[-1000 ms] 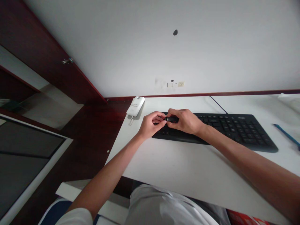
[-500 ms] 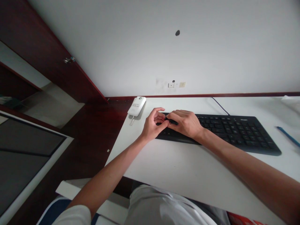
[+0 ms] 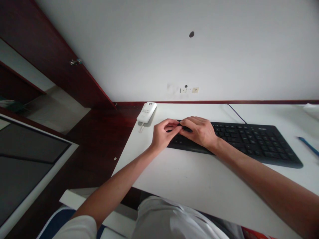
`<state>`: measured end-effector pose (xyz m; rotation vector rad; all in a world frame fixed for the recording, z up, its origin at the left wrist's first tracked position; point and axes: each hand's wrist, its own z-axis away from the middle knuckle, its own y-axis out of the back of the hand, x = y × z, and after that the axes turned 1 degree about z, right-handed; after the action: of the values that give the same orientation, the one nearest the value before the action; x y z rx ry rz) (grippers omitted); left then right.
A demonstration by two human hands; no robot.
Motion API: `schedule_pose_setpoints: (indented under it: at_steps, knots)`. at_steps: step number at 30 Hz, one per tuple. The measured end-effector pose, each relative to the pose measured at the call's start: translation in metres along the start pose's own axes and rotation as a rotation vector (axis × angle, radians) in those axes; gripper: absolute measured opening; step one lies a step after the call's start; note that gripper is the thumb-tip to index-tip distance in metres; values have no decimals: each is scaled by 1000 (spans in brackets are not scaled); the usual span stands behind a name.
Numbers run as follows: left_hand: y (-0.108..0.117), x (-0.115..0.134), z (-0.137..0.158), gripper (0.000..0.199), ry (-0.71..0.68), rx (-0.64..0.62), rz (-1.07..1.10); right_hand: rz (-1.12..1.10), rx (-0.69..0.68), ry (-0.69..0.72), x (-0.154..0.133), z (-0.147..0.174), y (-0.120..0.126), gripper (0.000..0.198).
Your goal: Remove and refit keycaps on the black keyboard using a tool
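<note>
A black keyboard (image 3: 239, 137) lies on the white desk, its left part beneath my hands. Over its left end my left hand (image 3: 163, 132) is closed, thumb and forefinger pinched together. My right hand (image 3: 199, 131) is closed just beside it, its fingertips meeting those of the left. Whatever sits between the fingertips is small and dark, mostly hidden, and blends with the black keys behind it.
A white phone-like device (image 3: 147, 112) with a short white cable stands at the desk's left corner. To the right lies a blue pen-like stick (image 3: 309, 146). The keyboard's cable (image 3: 236, 113) runs toward the wall, which carries sockets (image 3: 189, 90). A dark red door (image 3: 62, 56) is at left.
My left fingers have closed in to meet the right fingertips. The small dark piece that showed at the right fingers is now largely covered. The view has shifted slightly.
</note>
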<state>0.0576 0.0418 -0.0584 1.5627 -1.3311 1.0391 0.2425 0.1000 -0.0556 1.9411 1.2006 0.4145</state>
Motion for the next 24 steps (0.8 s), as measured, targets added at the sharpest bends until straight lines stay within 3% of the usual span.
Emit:
schedule_pose_setpoints:
  at_steps: [8,19,24]
  knots:
    - [1,-11,-2,25,83,46,-13,39,-35,25,3,4,-4,19]
    - [11,-8,-9,24,61,-38,-32,17,7,-33,1,6,-6,17]
    - [11,-12,-11,28,195,-29,114,3,35,-38,0,7,-7,16]
